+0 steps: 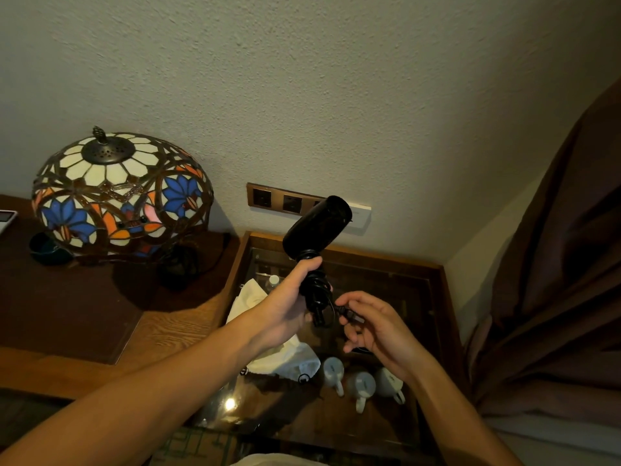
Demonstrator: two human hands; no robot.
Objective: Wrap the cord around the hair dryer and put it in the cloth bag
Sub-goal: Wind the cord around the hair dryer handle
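Note:
A black hair dryer [317, 227] is held upright above a glass-topped side table, its barrel pointing up and right toward the wall. My left hand [289, 299] grips its handle. The black cord [317, 284] is coiled in several turns around the handle. My right hand [373, 322] pinches the cord's plug end [349, 312] just right of the handle's bottom. A white cloth bag [285, 356] lies crumpled on the glass under my left wrist, partly hidden by my arm.
A stained-glass lamp [122, 193] stands on the wooden desk [100, 317] at left. A socket strip [285, 201] is on the wall behind the dryer. Three white mugs [361, 381] and a bottle [273, 280] show under the glass. A brown curtain [554, 264] hangs right.

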